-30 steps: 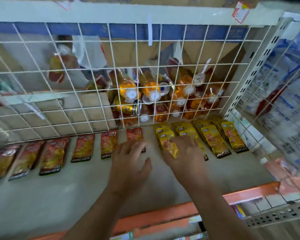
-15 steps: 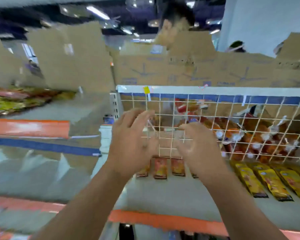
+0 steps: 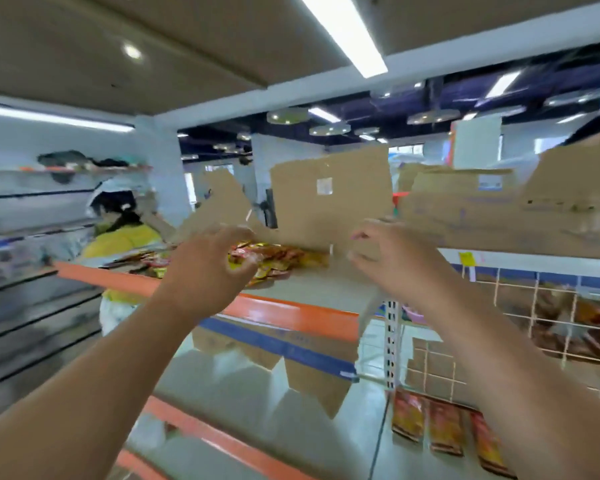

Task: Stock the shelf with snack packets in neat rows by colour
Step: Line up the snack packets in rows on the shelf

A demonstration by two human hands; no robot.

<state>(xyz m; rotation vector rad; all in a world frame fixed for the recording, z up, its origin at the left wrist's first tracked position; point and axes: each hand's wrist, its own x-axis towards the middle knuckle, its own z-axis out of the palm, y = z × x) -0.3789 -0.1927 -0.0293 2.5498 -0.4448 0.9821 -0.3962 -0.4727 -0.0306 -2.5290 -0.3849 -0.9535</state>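
Red-and-yellow foil snack packets [image 3: 281, 257] heaped loose on upper grey shelf with orange front edge [image 3: 284, 310], pile running along edge. Left hand [image 3: 208, 268] nearer, fingers curved just before pile; blur hides any grip. Right hand [image 3: 395, 263] apart toward shelf's right end, slack, empty.

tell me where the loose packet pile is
Head view, centre-left: the pile lies on the upper orange-edged shelf, just beyond the left hand and in front of the cardboard box.
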